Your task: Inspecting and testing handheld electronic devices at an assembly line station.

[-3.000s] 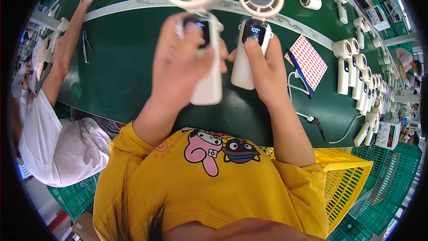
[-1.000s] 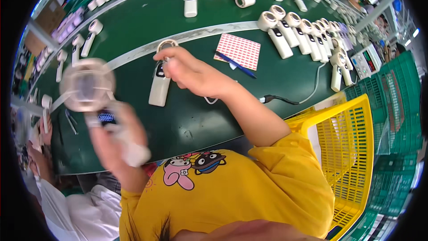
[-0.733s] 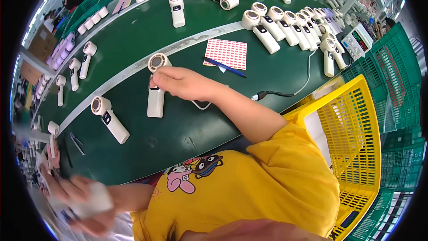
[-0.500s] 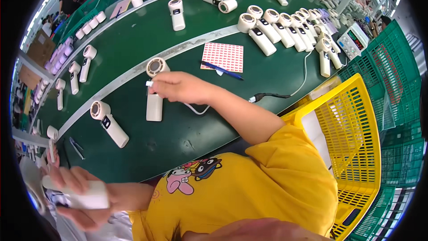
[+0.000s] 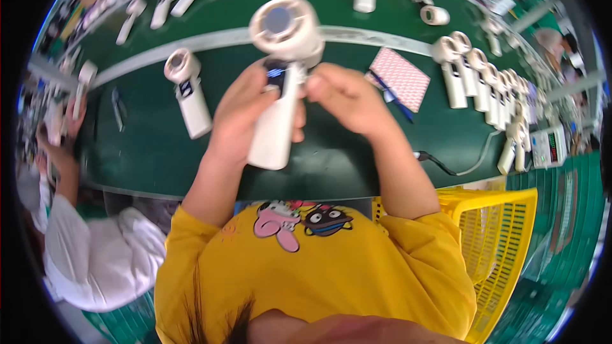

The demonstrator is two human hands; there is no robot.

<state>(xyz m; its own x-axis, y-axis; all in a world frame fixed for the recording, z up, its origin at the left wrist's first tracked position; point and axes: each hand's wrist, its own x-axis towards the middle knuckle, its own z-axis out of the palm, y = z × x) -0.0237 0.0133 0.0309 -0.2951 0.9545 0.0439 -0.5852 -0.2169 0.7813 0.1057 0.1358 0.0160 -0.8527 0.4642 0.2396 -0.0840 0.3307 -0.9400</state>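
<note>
My left hand [image 5: 239, 111] is wrapped round the handle of a white handheld fan [image 5: 271, 134], held up over the middle of the green table. Its round head tilts toward the upper left, and a small dark display on it shows bluish light. At the fan's right side, just below the head, my right hand [image 5: 344, 99] pinches a small white cable plug [image 5: 299, 75] against the neck. Whether the plug sits fully in the fan is hidden by my fingers. Another white fan [image 5: 194, 108] lies on the table left of my hands.
Several white fans [image 5: 454, 83] lie in a row at the right, near a meter [image 5: 548, 146]. A pink-and-white sticker sheet [image 5: 403, 76] and blue pen [image 5: 395, 99] lie right of my hands. Tweezers [image 5: 118, 108] lie left. A yellow basket [image 5: 529, 216] stands right; a co-worker's arm [image 5: 67, 172] reaches in left.
My left hand has come from the lower left to the middle, gripping a fan there. My right hand has brought the plug to that fan's side. The view has swung left.
</note>
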